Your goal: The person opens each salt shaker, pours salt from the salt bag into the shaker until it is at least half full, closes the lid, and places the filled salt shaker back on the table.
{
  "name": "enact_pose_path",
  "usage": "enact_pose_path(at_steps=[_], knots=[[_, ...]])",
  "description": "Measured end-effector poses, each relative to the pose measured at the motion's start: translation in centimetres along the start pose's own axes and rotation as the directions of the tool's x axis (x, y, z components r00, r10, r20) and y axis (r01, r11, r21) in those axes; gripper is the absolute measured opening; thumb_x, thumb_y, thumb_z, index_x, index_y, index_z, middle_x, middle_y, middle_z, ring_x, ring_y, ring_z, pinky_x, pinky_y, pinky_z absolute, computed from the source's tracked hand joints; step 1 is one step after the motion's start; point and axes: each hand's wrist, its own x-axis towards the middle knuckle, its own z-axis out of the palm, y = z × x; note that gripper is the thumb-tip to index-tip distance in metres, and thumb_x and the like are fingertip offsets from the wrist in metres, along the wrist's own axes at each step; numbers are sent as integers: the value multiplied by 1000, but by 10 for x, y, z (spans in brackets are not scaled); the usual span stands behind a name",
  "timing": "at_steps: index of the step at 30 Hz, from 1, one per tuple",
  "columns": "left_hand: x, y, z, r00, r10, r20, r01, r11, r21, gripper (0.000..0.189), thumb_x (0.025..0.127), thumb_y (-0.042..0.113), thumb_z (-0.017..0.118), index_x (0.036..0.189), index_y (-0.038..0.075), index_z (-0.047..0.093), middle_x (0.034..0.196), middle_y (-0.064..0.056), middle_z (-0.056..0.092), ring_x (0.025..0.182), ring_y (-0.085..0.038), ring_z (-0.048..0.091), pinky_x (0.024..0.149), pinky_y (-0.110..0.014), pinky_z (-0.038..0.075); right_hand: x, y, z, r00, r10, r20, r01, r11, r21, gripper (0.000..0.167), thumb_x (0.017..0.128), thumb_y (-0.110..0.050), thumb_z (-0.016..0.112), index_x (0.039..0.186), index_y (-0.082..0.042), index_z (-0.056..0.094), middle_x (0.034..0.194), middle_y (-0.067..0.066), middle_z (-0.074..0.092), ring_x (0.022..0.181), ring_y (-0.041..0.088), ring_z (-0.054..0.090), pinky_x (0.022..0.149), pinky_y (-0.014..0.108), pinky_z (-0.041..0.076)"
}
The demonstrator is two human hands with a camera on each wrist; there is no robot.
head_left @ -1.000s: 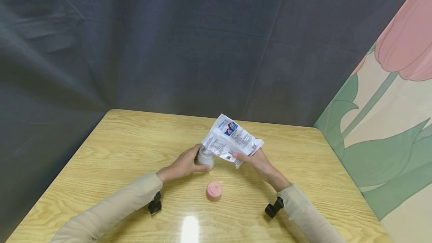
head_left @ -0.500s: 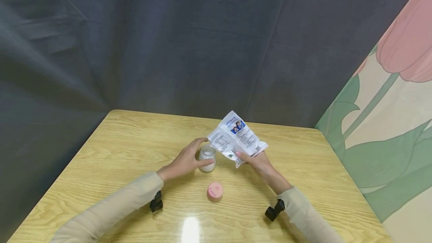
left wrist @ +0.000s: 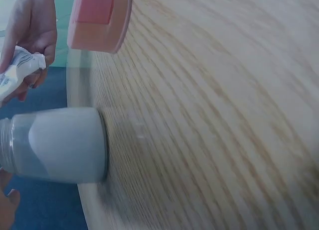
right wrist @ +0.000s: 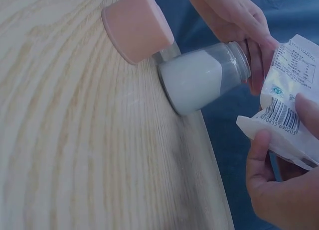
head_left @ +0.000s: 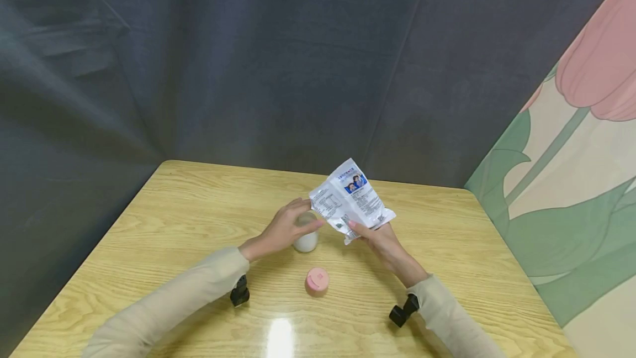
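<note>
A white printed bag [head_left: 353, 195] with a blue picture hangs tilted above the table, gripped at its lower edge by my right hand [head_left: 385, 245], thumb on top. In the right wrist view, the fingers hold the bag [right wrist: 286, 98] near its barcode. My left hand [head_left: 285, 225] is above and beside the glass jar [head_left: 305, 242], its fingertips close to the bag's left corner; whether they touch the bag, I cannot tell. The jar [right wrist: 199, 78] stands upright and uncapped, filled with white powder almost to its neck. Nearer me, a pink lid [head_left: 317, 282] lies on the table.
The wooden table [head_left: 199, 203] extends around the jar and lid. Behind it hangs a dark curtain [head_left: 298, 70], and a flower-patterned wall [head_left: 571, 181] stands at the right. Black wrist cameras hang below both sleeves.
My left hand has let go of the jar and moved up and right toward the bag's corner. The bag has lifted slightly right, away from the jar's mouth. The lid has stayed put.
</note>
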Motion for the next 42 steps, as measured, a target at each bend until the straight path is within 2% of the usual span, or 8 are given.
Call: enact_pose_path(at_steps=[7, 16, 20, 24, 29, 32, 36, 42], knots=[[4, 5, 2, 1000, 24, 17, -23, 1000, -15, 35, 94, 21, 70, 125, 6, 67, 134, -11, 60, 128, -24, 53, 118, -46, 24, -1, -1, 2, 1000, 4, 14, -4, 1000, 19, 48, 92, 3, 64, 134, -17, 51, 123, 4, 66, 106, 25, 66, 88, 44, 56], [8, 7, 7, 998, 56, 15, -56, 998, -3, 28, 96, 20, 67, 118, 3, 70, 120, -12, 69, 107, -22, 67, 117, -47, 27, 0, -1, 4, 999, -22, 33, 20, 997, 70, 49, 93, 6, 60, 134, -19, 52, 126, 3, 64, 110, 24, 65, 90, 39, 56], [10, 8, 10, 997, 78, -8, -78, 997, -12, 23, 97, 15, 65, 115, 1, 71, 117, -12, 70, 109, -24, 66, 115, -49, 31, 0, -2, 5, 999, -18, 36, 15, 995, 97, 47, 94, 7, 60, 131, -20, 53, 125, 2, 65, 110, 23, 64, 92, 37, 55], [10, 9, 11, 998, 59, -26, -59, 998, -29, 21, 98, 13, 64, 113, 0, 71, 116, -13, 70, 118, -31, 60, 112, -50, 35, 0, -1, 4, 999, 4, 48, -9, 993, 114, 45, 95, 7, 58, 129, -21, 54, 125, 1, 65, 110, 22, 64, 94, 37, 54], [10, 13, 12, 999, 28, -35, -29, 999, -46, 21, 99, 14, 63, 111, -1, 71, 120, -15, 68, 121, -34, 57, 106, -45, 44, -1, -2, 3, 998, 20, 66, -28, 993, 116, 44, 96, 5, 59, 131, -21, 53, 126, 2, 64, 111, 23, 64, 98, 43, 52], [11, 14, 13, 998, 16, -66, -19, 998, -52, 20, 99, 13, 62, 109, -2, 72, 118, -16, 68, 116, -33, 61, 100, -42, 50, -1, -1, 2, 996, 10, 86, -20, 993, 116, 46, 95, 5, 59, 133, -20, 52, 127, 4, 63, 111, 25, 64, 100, 50, 49], [12, 14, 12, 994, 2, -111, -8, 998, -57, 18, 98, 12, 63, 102, -3, 73, 107, -15, 71, 108, -32, 64, 93, -39, 55, -1, 0, 1, 994, 0, 113, -15, 992, 128, 47, 95, 7, 57, 135, -17, 51, 128, 7, 62, 112, 28, 64, 103, 59, 42], [11, 15, 11, 990, 13, -138, -27, 995, -98, 15, 97, 8, 63, 100, -3, 73, 102, -14, 71, 94, -25, 68, 81, -30, 59, -1, 1, 0, 993, 6, 116, -24, 988, 155, 51, 95, 8, 56, 139, -17, 48, 132, 8, 60, 115, 30, 62, 105, 62, 38]])
